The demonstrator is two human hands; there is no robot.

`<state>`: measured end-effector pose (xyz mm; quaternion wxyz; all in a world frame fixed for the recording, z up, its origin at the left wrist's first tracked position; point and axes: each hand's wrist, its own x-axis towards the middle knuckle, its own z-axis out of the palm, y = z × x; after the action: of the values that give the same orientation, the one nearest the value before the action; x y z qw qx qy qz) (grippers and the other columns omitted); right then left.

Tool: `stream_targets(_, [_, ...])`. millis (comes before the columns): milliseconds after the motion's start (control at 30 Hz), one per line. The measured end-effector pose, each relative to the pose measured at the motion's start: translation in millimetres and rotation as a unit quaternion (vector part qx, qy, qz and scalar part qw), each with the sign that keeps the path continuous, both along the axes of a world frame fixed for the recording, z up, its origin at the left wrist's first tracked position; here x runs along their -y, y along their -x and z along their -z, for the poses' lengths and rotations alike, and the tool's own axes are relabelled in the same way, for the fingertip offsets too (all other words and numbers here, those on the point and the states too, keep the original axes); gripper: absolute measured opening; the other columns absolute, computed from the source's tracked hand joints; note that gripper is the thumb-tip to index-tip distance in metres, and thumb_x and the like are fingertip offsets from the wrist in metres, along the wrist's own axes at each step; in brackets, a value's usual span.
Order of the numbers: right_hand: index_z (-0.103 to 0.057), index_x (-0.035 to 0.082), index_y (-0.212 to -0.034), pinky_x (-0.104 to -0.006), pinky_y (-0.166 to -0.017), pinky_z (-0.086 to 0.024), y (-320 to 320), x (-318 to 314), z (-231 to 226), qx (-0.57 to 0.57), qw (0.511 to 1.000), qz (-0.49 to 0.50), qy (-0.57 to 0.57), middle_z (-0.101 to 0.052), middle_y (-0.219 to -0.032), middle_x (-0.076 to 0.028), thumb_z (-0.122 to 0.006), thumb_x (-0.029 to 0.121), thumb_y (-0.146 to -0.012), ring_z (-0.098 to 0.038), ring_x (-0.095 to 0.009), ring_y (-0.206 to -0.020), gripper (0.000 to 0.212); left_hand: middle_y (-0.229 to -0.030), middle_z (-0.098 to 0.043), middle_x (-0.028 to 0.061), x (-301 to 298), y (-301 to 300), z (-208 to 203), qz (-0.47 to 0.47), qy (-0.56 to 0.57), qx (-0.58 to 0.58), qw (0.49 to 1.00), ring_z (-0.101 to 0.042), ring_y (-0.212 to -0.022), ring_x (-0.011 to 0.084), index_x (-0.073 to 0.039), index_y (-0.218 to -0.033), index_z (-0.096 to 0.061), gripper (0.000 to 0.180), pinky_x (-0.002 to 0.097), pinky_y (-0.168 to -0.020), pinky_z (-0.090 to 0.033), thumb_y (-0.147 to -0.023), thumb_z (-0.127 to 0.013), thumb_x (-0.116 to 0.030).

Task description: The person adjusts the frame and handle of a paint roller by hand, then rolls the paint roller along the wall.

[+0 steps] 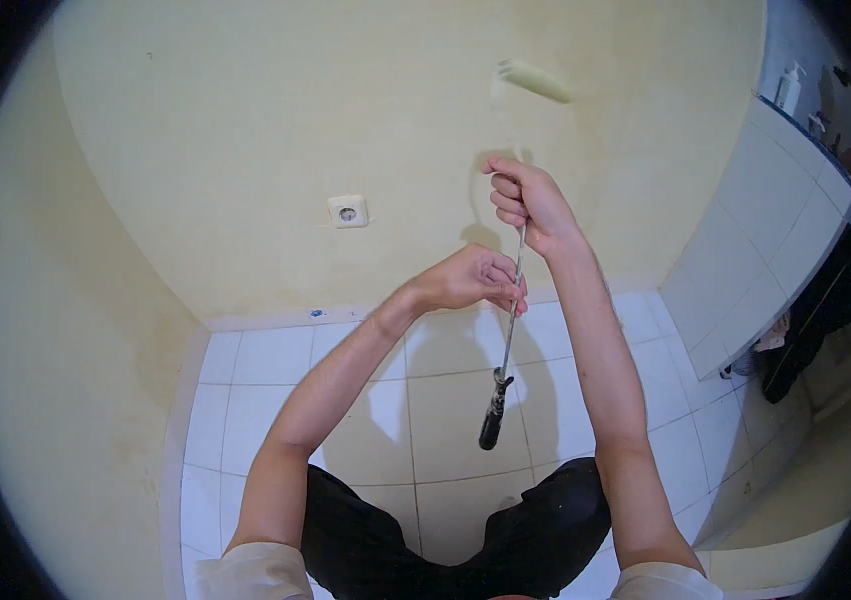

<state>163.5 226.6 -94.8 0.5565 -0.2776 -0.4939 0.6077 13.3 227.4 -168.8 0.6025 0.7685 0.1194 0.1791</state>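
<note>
A paint roller (511, 335) with a thin metal rod is held out in front of me, its black handle (493, 415) hanging down over the floor. At the upper end sits a pale roller sleeve (538, 82), tilted and close to the yellowish wall; whether it touches, I cannot tell. My right hand (534, 203) is closed in a fist around the upper rod. Lower down, my left hand (481, 280) pinches the same rod between thumb and fingers. Neither hand is on the handle.
A white wall socket (349, 212) lies left of my hands. White tiles cover the floor (366, 420). On the right stands a tiled counter (761, 205) with a pump bottle (791, 90) on top and dark items below. Another wall (56, 330) runs along my left.
</note>
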Motion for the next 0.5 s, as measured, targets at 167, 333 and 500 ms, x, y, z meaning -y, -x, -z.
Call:
stream_targets(167, [-0.053,0.006,-0.089,-0.0219,-0.034,-0.013,-11.8,-6.3,2.1,-0.031,0.999,0.022,0.012,-0.021,-0.052,0.009,-0.051,0.018,-0.095,-0.018,-0.003,-0.04,0.014,-0.097,-0.067,0.0125,6.6,-4.6,-4.9,-0.08,-0.086,-0.091,0.989,-0.065,-0.093,0.0197,-0.001,-0.105,-0.061,0.022,0.0324,-0.083,-0.052,-0.091,-0.064,-0.017])
stream_targets(333, [-0.053,0.006,-0.087,-0.0224,-0.033,-0.011,-26.0,-6.8,-1.1,-0.107,0.991,-0.07,0.047,-0.021,-0.05,0.009,-0.052,0.018,-0.095,-0.017,-0.004,-0.038,0.014,-0.103,-0.065,0.014,13.8,3.4,-1.8,0.104,0.073,-0.047,0.991,-0.063,-0.099,0.0221,-0.002,-0.123,-0.047,0.037,0.0342,-0.086,-0.051,-0.09,-0.061,-0.01])
stream_targets(500, [-0.051,0.01,-0.081,-0.0205,-0.037,-0.019,-16.2,-11.4,3.0,-0.103,0.994,-0.024,0.025,-0.027,-0.051,0.009,-0.057,0.019,-0.092,-0.025,-0.003,-0.041,0.015,-0.093,-0.067,0.0111,4.6,3.0,-7.7,0.061,0.039,-0.064,0.995,-0.066,-0.092,0.0208,-0.001,-0.11,-0.055,0.023,0.0351,-0.084,-0.053,-0.089,-0.061,-0.007])
